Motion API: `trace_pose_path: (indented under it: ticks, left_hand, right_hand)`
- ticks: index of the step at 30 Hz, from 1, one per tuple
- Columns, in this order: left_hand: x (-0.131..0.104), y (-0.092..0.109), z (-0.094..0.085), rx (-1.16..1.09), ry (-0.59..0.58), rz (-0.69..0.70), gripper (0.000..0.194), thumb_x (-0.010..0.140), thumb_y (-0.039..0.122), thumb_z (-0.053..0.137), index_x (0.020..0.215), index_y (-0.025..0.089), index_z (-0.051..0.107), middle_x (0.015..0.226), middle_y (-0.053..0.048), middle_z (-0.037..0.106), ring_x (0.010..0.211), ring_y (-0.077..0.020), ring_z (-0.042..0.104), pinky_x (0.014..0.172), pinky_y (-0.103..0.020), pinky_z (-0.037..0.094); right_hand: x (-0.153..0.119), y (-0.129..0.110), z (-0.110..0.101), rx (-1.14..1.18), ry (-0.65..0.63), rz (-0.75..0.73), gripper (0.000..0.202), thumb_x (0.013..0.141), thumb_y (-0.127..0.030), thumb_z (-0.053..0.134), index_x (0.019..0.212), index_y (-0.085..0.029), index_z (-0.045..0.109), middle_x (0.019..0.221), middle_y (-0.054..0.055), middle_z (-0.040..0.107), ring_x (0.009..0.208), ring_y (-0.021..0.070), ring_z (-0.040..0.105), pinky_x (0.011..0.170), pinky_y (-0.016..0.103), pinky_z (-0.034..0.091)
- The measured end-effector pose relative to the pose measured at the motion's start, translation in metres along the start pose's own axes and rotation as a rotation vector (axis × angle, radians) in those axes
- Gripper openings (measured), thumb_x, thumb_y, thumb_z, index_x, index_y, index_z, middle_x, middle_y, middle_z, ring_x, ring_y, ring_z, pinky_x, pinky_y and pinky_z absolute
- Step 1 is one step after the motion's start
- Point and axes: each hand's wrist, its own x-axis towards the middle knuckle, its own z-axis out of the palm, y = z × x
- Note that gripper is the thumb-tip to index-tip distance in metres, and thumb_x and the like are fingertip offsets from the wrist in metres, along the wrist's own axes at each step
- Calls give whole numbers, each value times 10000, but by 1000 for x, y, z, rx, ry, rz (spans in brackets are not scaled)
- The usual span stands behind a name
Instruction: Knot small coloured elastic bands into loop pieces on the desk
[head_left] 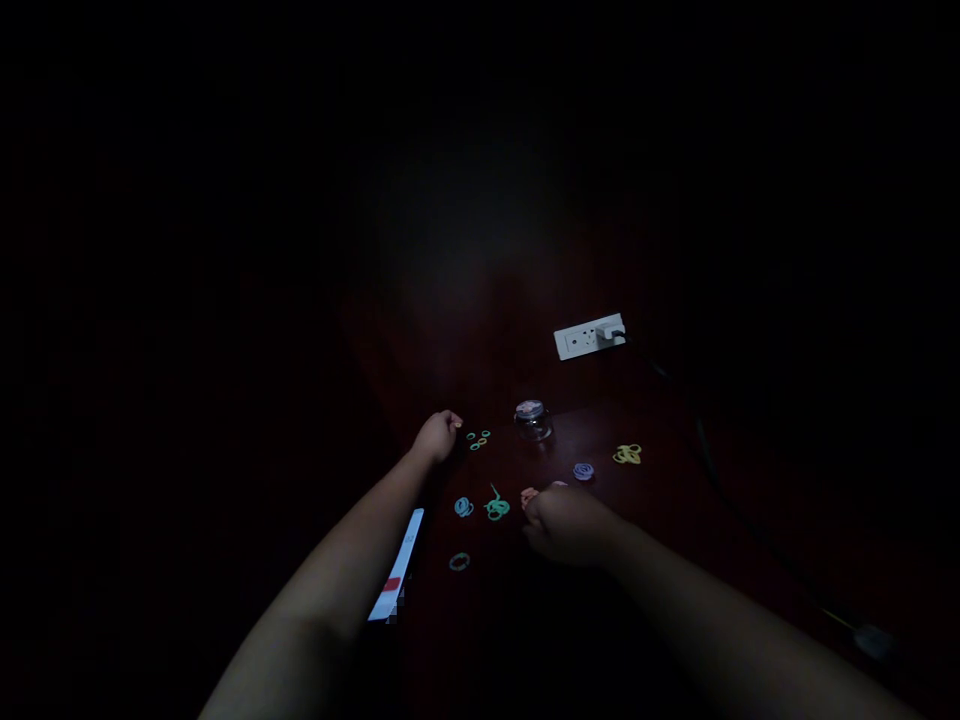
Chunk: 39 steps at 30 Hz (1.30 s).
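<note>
My left hand is closed in a pinch on a small yellowish band, just left of several small green and yellow bands. My right hand has its fingers closed at a pinkish-orange band bundle; whether it grips the bundle is hard to tell. Left of that bundle lie a green band bundle and a blue one. A purple bundle and a yellow bundle lie beyond my right hand. Nearer me is a beaded-looking ring.
A lidded clear jar stands behind the bundles. Farther back, a white socket panel holds a plug with a dark cable running down the right. A lit phone-like screen lies beside my left forearm. The surroundings are very dark.
</note>
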Motion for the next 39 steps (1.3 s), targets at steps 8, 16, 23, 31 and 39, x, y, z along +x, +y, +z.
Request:
trace_pose_path:
  ticks: [8, 16, 23, 31, 39]
  left_hand:
    - [-120, 66, -18, -655, 76, 135, 250, 802, 340, 478, 966, 162, 540, 816, -29, 590, 741, -124, 547, 685, -231, 440]
    - [-181, 98, 19, -1026, -22, 7, 258, 718, 306, 604, 892, 131, 527, 797, -54, 611, 727, -116, 584, 685, -231, 464]
    - [-196, 104, 33, -1024, -11, 72, 220, 729, 307, 598, 845, 130, 536, 780, -48, 614, 717, -115, 586, 687, -240, 469]
    - [-201, 98, 37, -1020, -7, 89, 220, 730, 307, 604, 833, 121, 543, 740, -51, 612, 701, -118, 589, 677, -242, 468]
    - [-203, 98, 39, -942, -25, 128, 268, 728, 332, 605, 883, 112, 601, 808, -77, 633, 716, -128, 586, 652, -239, 468]
  right_hand:
    - [-4, -7, -2, 183, 127, 11, 120, 766, -286, 532, 732, -172, 550, 651, 1, 583, 567, 99, 484, 531, 210, 279]
    - [-21, -14, 8, 391, 334, 6, 133, 782, -211, 507, 910, -179, 498, 649, -34, 557, 572, 93, 482, 596, 206, 339]
    - [-31, -10, 24, 477, 359, -17, 61, 801, -227, 483, 811, -169, 497, 692, -11, 551, 599, 100, 480, 611, 218, 377]
    - [-33, -12, 24, 487, 328, -64, 109, 820, -243, 465, 767, -159, 508, 684, -3, 534, 624, 110, 477, 627, 232, 378]
    - [-36, -6, 32, 583, 297, 8, 241, 828, -358, 452, 714, -152, 506, 628, -13, 481, 577, 105, 429, 557, 223, 341]
